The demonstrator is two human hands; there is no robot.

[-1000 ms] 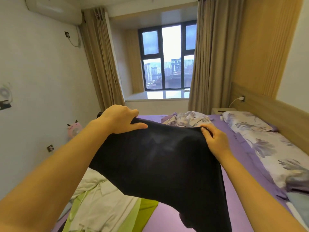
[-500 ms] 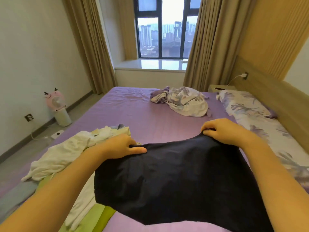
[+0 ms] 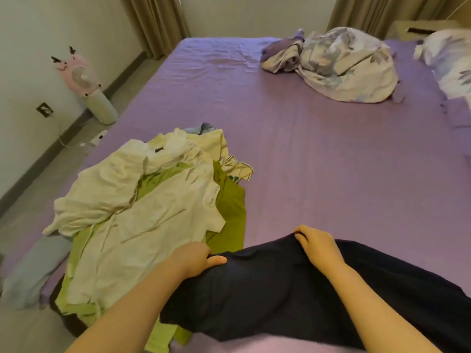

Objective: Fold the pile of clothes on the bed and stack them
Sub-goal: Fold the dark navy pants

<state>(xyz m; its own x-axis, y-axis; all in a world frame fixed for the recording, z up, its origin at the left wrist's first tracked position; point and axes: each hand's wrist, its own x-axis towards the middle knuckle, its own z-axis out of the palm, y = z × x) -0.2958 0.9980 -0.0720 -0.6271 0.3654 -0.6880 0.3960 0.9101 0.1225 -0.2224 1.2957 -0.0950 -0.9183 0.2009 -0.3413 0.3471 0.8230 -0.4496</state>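
A dark navy garment lies spread over the near part of the purple bed. My left hand grips its far left edge, thumb on top. My right hand pinches the far edge a little to the right. To the left is the pile of clothes: cream and white shirts over green pieces, partly under the dark garment's left side.
A crumpled floral duvet lies at the far right of the bed, and a floral pillow sits by the right edge. A pink fan on a grey stand is on the floor by the left wall.
Both hands have brought the dark garment down from chest height and toward me onto the bed. The view has tilted down from the window to the mattress.
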